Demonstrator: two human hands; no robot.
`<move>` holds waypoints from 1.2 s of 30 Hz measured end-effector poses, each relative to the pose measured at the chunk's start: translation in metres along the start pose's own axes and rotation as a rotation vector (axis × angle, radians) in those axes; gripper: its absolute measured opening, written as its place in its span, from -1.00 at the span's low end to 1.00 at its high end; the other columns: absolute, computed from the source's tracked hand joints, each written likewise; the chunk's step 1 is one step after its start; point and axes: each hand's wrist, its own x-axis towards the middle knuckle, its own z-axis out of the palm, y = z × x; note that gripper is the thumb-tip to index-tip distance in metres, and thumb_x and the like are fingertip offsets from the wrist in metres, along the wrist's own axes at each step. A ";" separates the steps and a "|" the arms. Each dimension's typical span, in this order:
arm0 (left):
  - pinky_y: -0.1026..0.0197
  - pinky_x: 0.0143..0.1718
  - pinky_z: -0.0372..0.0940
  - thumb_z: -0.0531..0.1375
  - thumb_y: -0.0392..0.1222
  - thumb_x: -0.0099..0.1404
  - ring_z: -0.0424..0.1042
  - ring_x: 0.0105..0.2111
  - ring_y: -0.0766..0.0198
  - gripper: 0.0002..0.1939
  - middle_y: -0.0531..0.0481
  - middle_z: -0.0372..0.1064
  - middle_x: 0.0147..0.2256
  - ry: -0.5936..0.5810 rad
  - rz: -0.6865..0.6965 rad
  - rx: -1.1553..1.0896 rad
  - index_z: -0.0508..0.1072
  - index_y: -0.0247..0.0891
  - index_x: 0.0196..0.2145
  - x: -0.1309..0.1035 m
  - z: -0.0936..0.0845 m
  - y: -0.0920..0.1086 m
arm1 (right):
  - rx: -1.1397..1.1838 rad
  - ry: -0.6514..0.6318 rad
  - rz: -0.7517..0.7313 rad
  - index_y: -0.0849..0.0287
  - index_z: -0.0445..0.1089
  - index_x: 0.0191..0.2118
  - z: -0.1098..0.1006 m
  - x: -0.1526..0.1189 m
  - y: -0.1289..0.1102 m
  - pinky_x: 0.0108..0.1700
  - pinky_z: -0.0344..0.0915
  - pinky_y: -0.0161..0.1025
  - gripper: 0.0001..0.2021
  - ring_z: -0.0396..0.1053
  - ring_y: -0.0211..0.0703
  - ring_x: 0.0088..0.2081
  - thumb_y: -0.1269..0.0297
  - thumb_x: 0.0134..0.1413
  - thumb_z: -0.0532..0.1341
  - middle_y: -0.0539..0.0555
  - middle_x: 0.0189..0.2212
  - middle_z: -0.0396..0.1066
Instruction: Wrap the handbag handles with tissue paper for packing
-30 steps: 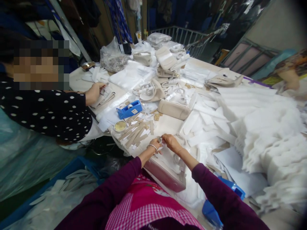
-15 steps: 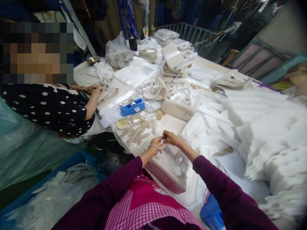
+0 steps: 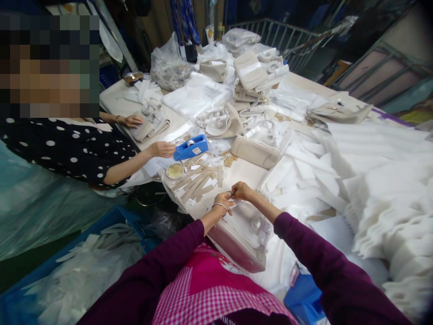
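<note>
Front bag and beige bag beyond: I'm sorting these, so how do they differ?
The front bag looks pinkish along its base; the farther bag, beige. The left hand and right hand are at the front bag, away from the farther bag. Both show long, narrow bases.

Bin [image 3: 131, 221] left of bag [image 3: 237, 248]

White foam sheets [image 3: 389, 189] in stacks, blue crate [image 3: 132, 220] holding pale pieces [image 3: 91, 266], metal railing [image 3: 287, 39]
</note>
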 end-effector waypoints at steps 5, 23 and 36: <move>0.37 -0.78 -0.24 0.26 -0.17 0.04 -0.09 -0.87 0.48 -0.75 0.20 0.11 -0.83 0.040 -0.054 -0.129 0.40 -0.33 -0.30 0.013 0.001 -0.010 | -0.069 0.163 -0.162 0.19 0.36 -0.64 0.010 -0.024 -0.003 -0.41 0.11 -0.36 -0.85 0.22 -0.28 -0.47 0.58 -0.28 0.21 0.00 -0.56 0.35; 0.25 -0.43 0.34 0.11 -0.07 0.30 0.37 -0.43 0.37 -0.73 -0.02 0.37 -0.32 0.003 -0.057 -0.457 0.37 -0.35 -0.19 0.003 -0.007 0.003 | -0.237 0.251 -0.716 0.06 0.37 0.02 0.012 -0.054 0.041 0.12 0.14 0.07 -0.68 0.19 -0.01 0.12 0.35 0.19 0.05 0.14 0.01 0.38; 0.42 -0.79 -0.07 0.29 -0.14 -0.15 0.11 -0.76 0.53 -0.73 0.16 0.22 -0.64 0.013 0.144 -0.194 0.33 -0.31 -0.52 0.005 -0.002 0.006 | 0.316 1.065 -0.205 0.05 0.44 -0.10 0.023 -0.188 0.045 0.03 0.21 -0.06 -0.76 0.32 -0.10 -0.06 0.24 0.12 0.13 0.09 -0.10 0.42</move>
